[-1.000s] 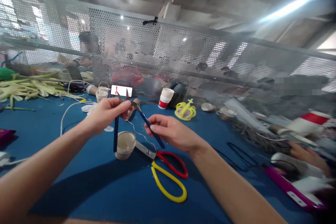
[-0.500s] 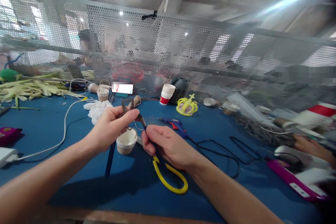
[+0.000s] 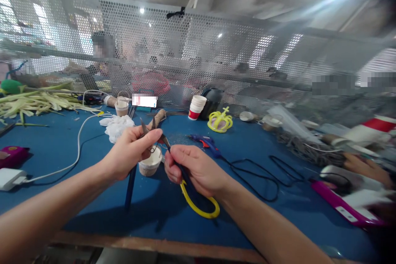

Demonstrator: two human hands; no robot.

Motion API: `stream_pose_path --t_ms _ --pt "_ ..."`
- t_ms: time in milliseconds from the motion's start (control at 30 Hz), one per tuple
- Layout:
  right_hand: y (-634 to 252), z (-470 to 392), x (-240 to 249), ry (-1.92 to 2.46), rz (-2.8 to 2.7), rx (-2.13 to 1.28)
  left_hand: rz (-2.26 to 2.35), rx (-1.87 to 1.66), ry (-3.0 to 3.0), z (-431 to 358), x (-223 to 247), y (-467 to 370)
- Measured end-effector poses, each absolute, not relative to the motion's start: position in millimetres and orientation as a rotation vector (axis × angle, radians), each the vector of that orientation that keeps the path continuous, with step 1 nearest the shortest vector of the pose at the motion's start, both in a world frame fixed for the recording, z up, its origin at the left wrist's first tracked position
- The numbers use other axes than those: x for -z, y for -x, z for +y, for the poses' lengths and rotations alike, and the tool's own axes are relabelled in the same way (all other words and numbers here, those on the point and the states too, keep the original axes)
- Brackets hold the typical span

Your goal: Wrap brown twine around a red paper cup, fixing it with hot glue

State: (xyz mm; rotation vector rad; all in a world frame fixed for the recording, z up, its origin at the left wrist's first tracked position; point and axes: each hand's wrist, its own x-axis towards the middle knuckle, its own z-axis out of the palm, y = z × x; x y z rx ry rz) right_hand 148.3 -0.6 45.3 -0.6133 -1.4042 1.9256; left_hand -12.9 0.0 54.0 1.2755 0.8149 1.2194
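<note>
In the middle, my right hand [image 3: 194, 169] is closed around scissors with a yellow-edged handle [image 3: 201, 210], their blades pointing up and left. My left hand [image 3: 133, 150] pinches close to the blades; dark pointed tips and a thin dark loop [image 3: 152, 149] show by its fingers, and a dark blue strip [image 3: 130, 187] hangs below it. What exactly the left fingers grip is hidden. A paper cup [image 3: 150, 165] stands just behind the hands. Farther back lie a blue glue gun [image 3: 207, 143] and a yellow crown-shaped piece [image 3: 220, 122].
White crumpled material [image 3: 116, 128], stacked cups [image 3: 197, 107] and a lit phone [image 3: 144, 101] stand behind. Green strips [image 3: 40, 103] lie back left. A white cable crosses the left, a black cord the right. Another person's hand [image 3: 368, 168] is at the right, near a magenta power strip [image 3: 334, 204].
The view has tilted slightly down, showing more of the table's front edge. Both hands keep nearly the same pose, and the scissors' yellow handle has shifted a little up.
</note>
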Motion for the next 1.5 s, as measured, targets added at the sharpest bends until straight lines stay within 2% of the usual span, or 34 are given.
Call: stream_pose_path --t_ms 433,700,967,1033,1100,1167,1233,1367,1500 --pt "-148 18 -58 0.744 -1.494 -1.934 0.837 -1.252 -1.151 4 -44 9" --pt "-154 9 -56 0.867 -1.612 -1.707 0.799 -1.335 -1.097 3 -45 7" --pt "-156 21 -55 0.686 -1.450 -1.980 0.849 -1.260 -1.208 9 -45 5" --pt "-165 35 -69 0.724 -1.557 -1.826 0.873 -1.268 -1.343 15 -49 11" --pt "-179 56 -85 0.806 -1.720 -1.511 0.947 -1.357 -1.440 23 -54 21" --pt "-194 83 -96 1.003 -1.930 -1.052 1.062 -1.451 -1.461 30 -55 32" --pt "-207 113 -97 1.412 -2.164 -0.459 1.102 -1.494 -1.445 35 -52 44" --pt "-222 163 -67 1.692 -2.195 -0.158 1.221 -1.516 -1.483 42 -33 61" --pt "-226 191 -26 1.876 -2.215 -0.018 1.305 -1.523 -1.461 48 -10 69"
